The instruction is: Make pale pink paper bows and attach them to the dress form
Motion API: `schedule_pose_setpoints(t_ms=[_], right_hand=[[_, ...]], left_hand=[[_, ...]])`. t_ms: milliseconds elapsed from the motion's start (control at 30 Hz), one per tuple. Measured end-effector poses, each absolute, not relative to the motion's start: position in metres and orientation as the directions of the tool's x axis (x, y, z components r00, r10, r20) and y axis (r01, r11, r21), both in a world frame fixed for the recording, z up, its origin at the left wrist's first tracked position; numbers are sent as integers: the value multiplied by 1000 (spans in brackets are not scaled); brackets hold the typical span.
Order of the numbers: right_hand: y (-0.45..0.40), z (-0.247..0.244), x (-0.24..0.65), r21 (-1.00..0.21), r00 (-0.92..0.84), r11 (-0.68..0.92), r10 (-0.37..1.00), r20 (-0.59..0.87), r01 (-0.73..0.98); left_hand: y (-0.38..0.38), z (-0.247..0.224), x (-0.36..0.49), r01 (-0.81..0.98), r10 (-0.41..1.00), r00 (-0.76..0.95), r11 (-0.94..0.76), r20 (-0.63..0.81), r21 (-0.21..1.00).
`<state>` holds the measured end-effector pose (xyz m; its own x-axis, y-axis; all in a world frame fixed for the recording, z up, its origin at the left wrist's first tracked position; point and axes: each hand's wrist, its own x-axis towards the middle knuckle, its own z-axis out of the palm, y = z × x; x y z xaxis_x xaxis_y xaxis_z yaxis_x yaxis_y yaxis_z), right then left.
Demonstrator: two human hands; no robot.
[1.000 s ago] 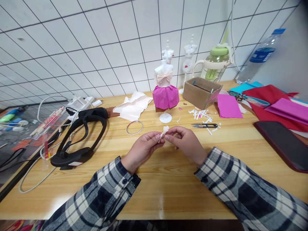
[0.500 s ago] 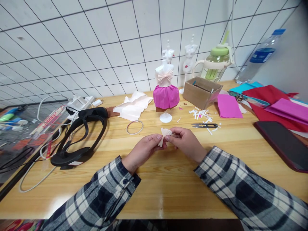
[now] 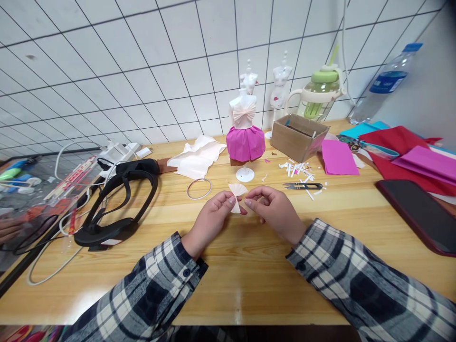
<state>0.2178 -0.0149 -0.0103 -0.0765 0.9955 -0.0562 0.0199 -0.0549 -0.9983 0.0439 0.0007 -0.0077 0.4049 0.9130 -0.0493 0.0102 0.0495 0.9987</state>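
Note:
A small pale pink pleated paper bow (image 3: pixel 238 189), pinched at its middle, is between the thumb and fingers of my left hand (image 3: pixel 216 210). My right hand (image 3: pixel 273 209) is just to the right of it, thumb and index finger pressed together; whether they hold anything is too small to make out. Behind my hands stands a white mini mannequin (image 3: pixel 243 102) on a round base, wearing a pale pleated bow top and a magenta paper skirt (image 3: pixel 245 144). Thread snips (image 3: pixel 303 185) and a thin ring (image 3: pixel 199 189) lie on the table nearby.
Crumpled pale paper (image 3: pixel 197 156), white paper scraps (image 3: pixel 297 168) and a cardboard box (image 3: pixel 299 138) are towards the wall. A black headset (image 3: pixel 147 197) lies left, a phone (image 3: pixel 422 213) right. Magenta paper (image 3: pixel 340 157) is beside the box. Another person's hand (image 3: pixel 10 230) shows at the left edge.
My right hand has come off the pleated bow and moved slightly right. The bow has turned and shifted left in my left hand. Another person's hand has appeared at the far left.

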Motion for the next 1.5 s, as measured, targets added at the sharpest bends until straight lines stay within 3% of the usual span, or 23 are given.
schedule_pose_setpoints(t_ms=[233,433,900,1033,1367,1500], right_hand=[[-16,-10,217,-999,-62,-31,998,-34,40],[-14,-13,216,-993,-72,-119,990,-118,-13],[-17,-9,215,-993,-112,-3,994,-17,118],[-17,-10,215,-993,-101,-9,995,-21,114],[-15,-11,217,-960,-17,38,999,35,276],[-12,-14,220,-993,-34,-78,996,-81,88]], left_hand=[[-2,-9,48,-100,885,462,123,-63,987],[-2,-14,46,-38,862,500,125,-90,991],[-1,-7,46,20,946,299,124,-124,992],[-1,-9,46,-18,934,329,154,-140,988],[-1,-10,41,140,929,328,131,-170,982],[-1,-11,41,60,917,351,180,-189,982]])
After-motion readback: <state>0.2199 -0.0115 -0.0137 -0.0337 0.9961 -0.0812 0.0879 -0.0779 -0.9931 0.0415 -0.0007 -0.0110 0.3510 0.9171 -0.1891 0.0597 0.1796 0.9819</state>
